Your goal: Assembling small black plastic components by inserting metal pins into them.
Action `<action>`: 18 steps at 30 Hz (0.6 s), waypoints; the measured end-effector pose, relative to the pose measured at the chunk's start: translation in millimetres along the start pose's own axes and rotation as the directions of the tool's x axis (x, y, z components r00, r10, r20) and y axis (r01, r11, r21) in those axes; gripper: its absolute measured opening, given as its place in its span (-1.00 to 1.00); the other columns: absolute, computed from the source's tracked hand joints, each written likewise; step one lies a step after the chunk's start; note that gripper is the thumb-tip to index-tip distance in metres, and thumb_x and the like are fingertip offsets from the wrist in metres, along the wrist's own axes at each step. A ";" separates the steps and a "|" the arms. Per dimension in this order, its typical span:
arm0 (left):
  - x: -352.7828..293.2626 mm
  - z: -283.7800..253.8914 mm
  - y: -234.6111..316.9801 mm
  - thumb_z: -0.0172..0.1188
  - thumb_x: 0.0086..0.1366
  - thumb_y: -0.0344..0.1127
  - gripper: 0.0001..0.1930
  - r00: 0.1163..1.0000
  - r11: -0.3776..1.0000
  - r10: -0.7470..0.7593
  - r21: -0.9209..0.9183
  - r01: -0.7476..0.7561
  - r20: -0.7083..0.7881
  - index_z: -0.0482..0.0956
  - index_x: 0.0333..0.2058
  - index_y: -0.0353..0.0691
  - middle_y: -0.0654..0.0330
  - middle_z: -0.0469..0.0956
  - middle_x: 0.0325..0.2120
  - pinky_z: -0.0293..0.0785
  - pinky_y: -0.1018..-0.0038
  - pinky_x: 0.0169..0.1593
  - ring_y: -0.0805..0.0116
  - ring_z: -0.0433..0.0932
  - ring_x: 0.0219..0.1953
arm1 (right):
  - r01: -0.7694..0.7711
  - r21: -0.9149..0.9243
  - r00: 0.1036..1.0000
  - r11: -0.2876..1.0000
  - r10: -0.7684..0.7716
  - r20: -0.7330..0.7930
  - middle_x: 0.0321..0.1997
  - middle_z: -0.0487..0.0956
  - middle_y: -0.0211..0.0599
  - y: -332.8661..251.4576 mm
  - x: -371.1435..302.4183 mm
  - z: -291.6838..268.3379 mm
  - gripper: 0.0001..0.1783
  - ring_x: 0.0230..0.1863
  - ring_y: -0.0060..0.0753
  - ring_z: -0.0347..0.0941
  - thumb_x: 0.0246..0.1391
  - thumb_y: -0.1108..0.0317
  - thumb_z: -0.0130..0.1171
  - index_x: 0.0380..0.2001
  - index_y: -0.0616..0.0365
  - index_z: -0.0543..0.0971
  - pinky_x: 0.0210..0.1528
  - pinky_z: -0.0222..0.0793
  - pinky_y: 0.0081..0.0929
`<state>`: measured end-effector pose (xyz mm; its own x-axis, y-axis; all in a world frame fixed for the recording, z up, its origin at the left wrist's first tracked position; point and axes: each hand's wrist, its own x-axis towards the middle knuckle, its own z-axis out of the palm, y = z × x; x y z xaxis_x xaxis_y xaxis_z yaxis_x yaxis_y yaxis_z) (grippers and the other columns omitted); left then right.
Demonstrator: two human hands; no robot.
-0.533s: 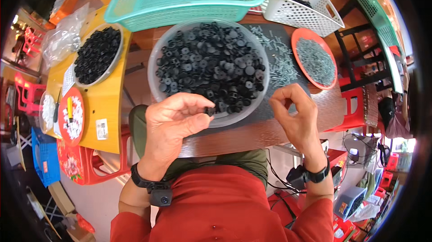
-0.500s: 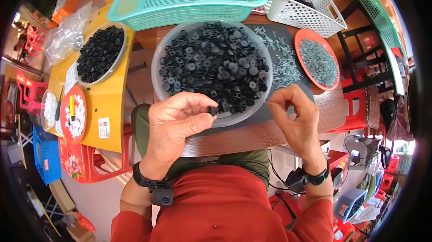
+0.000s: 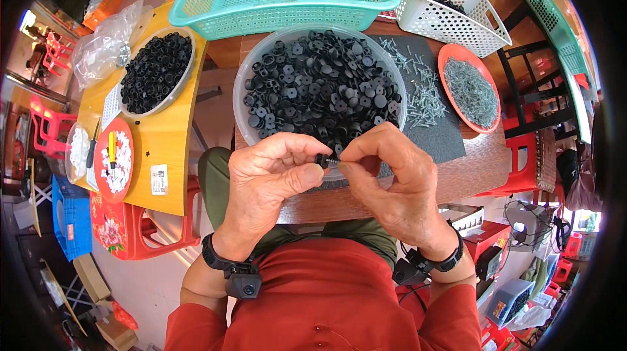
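Between thumb and fingers, my left hand (image 3: 271,178) pinches a small black plastic part (image 3: 322,160). My right hand (image 3: 395,184) has closed its thumb and forefinger on a small metal screw (image 3: 332,161), whose end meets the black part. Both hands are over the near rim of a round clear tub (image 3: 240,99) heaped with black plastic pieces (image 3: 320,83). Right of the tub, loose screws (image 3: 424,99) are strewn on a dark mat (image 3: 450,145). A red plate (image 3: 494,90) farther right bears a pile of screws.
A teal basket (image 3: 294,16) and a white perforated basket (image 3: 450,23) stand behind the tub. On the yellow table (image 3: 157,148) at left are another tub of black parts (image 3: 157,73), a red plate of white pieces (image 3: 101,181), and a yellow-handled tool (image 3: 112,148).
My right hand has moved left from beside the mat to meet my left hand, bringing a screw against the black part. The whole view has shifted slightly.
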<state>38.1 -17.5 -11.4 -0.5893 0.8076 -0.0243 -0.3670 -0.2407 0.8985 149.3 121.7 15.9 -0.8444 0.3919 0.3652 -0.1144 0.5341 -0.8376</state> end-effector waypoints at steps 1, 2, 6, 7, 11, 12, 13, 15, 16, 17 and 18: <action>0.2 -0.8 -1.5 0.27 0.09 -0.54 -0.76 1.000 1.000 0.011 0.018 -0.011 -0.001 0.56 -0.22 -0.39 0.26 0.53 -0.36 0.44 0.59 -0.15 0.55 0.49 -0.30 | -0.001 -0.001 1.000 1.000 0.001 0.000 -0.52 0.42 -0.35 -0.3 -0.3 0.6 -0.79 -0.50 -0.37 0.35 -0.23 0.68 0.16 -0.47 0.19 0.46 -0.51 0.30 -0.49; 0.3 -1.1 -2.2 0.27 0.09 -0.53 -0.76 1.000 0.999 0.022 0.036 -0.022 -0.002 0.56 -0.21 -0.38 0.26 0.53 -0.36 0.44 0.59 -0.14 0.55 0.49 -0.29 | -0.001 -0.003 1.000 1.000 0.001 0.010 -0.52 0.43 -0.34 -0.7 -0.9 1.2 -0.80 -0.50 -0.36 0.35 -0.23 0.68 0.16 -0.47 0.19 0.46 -0.50 0.30 -0.49; 1.1 1.5 -0.6 0.27 0.10 -0.52 -0.77 0.998 0.991 0.067 0.119 -0.066 -0.003 0.57 -0.22 -0.37 0.28 0.51 -0.37 0.42 0.60 -0.15 0.55 0.47 -0.29 | -0.002 -0.018 0.997 1.000 0.003 0.073 -0.52 0.43 -0.31 0.0 -1.5 -1.7 -0.81 -0.50 -0.34 0.36 -0.23 0.66 0.17 -0.48 0.19 0.46 -0.50 0.30 -0.48; 1.4 1.6 -1.4 0.28 0.09 -0.52 -0.77 0.994 0.977 0.108 0.183 -0.106 -0.001 0.57 -0.22 -0.36 0.28 0.51 -0.39 0.41 0.60 -0.17 0.54 0.46 -0.31 | -0.003 -0.018 0.997 1.000 0.004 0.073 -0.52 0.43 -0.31 -0.2 -1.3 -2.0 -0.81 -0.50 -0.34 0.36 -0.23 0.66 0.17 -0.48 0.19 0.46 -0.50 0.30 -0.48; 2.0 -0.5 -1.4 0.30 0.05 -0.50 -0.76 0.974 0.892 0.223 0.395 -0.219 0.037 0.59 -0.25 -0.35 0.25 0.49 -0.43 0.38 0.59 -0.25 0.48 0.46 -0.36 | -0.131 0.062 0.986 0.989 0.123 0.114 -0.55 0.43 -0.32 -2.4 2.5 -5.1 -0.86 -0.52 -0.44 0.38 -0.18 0.63 0.15 -0.47 0.21 0.48 -0.51 0.29 -0.53; 2.2 -0.8 -0.3 0.30 0.05 -0.50 -0.76 0.974 0.893 0.221 0.393 -0.218 0.038 0.59 -0.25 -0.35 0.25 0.49 -0.43 0.38 0.59 -0.25 0.48 0.46 -0.36 | -0.202 0.089 0.971 0.975 0.188 0.145 -0.56 0.42 -0.34 -3.7 3.3 -6.4 -0.88 -0.53 -0.50 0.37 -0.15 0.61 0.14 -0.47 0.22 0.48 -0.51 0.29 -0.56; 2.6 -0.8 1.5 0.30 0.04 -0.49 -0.76 0.968 0.858 0.243 0.454 -0.241 0.056 0.59 -0.26 -0.35 0.24 0.49 -0.44 0.37 0.59 -0.26 0.47 0.46 -0.36 | -0.204 0.088 0.971 0.975 0.190 0.145 -0.56 0.42 -0.34 -4.3 4.9 -7.2 -0.88 -0.53 -0.50 0.37 -0.15 0.61 0.14 -0.47 0.22 0.48 -0.51 0.29 -0.56; 2.8 -1.0 1.9 0.31 0.02 -0.49 -0.76 0.962 0.818 0.262 0.512 -0.263 0.076 0.59 -0.27 -0.35 0.22 0.49 -0.45 0.37 0.58 -0.28 0.46 0.46 -0.37 | -0.295 0.164 0.946 0.941 0.264 0.188 -0.55 0.43 -0.37 -4.7 7.6 -8.0 -0.93 -0.54 -0.64 0.33 -0.10 0.59 0.13 -0.47 0.24 0.49 -0.51 0.27 -0.63; 3.0 -0.9 1.3 0.30 0.03 -0.49 -0.77 0.960 0.819 0.270 0.507 -0.268 0.072 0.59 -0.28 -0.35 0.22 0.49 -0.46 0.37 0.58 -0.29 0.46 0.46 -0.38 | -0.296 0.164 0.946 0.941 0.264 0.189 -0.55 0.43 -0.37 -5.0 7.2 -6.9 -0.93 -0.54 -0.64 0.33 -0.10 0.59 0.13 -0.47 0.24 0.49 -0.51 0.27 -0.63; 3.0 -0.7 0.7 0.30 0.03 -0.49 -0.78 0.958 0.820 0.278 0.502 -0.273 0.067 0.59 -0.28 -0.34 0.22 0.49 -0.47 0.37 0.58 -0.30 0.46 0.46 -0.39 | -0.295 0.174 0.949 0.939 0.267 0.166 -0.54 0.43 -0.38 -5.4 6.7 -4.6 -0.94 -0.54 -0.66 0.32 -0.09 0.58 0.13 -0.46 0.25 0.49 -0.50 0.26 -0.64; 2.5 0.5 0.0 0.30 0.03 -0.49 -0.78 0.958 0.821 0.278 0.502 -0.272 0.065 0.59 -0.28 -0.34 0.22 0.49 -0.47 0.37 0.58 -0.30 0.46 0.46 -0.39 | -0.294 0.186 0.952 0.938 0.270 0.144 -0.54 0.43 -0.39 -5.3 6.4 -2.4 -0.95 -0.53 -0.69 0.30 -0.07 0.58 0.12 -0.46 0.25 0.48 -0.50 0.26 -0.66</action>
<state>37.0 -15.1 -11.3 -0.6199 0.7420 0.2552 0.2208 -0.1472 0.9642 145.8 123.1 23.6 -0.9101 0.4096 0.0633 0.0437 0.2467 -0.9681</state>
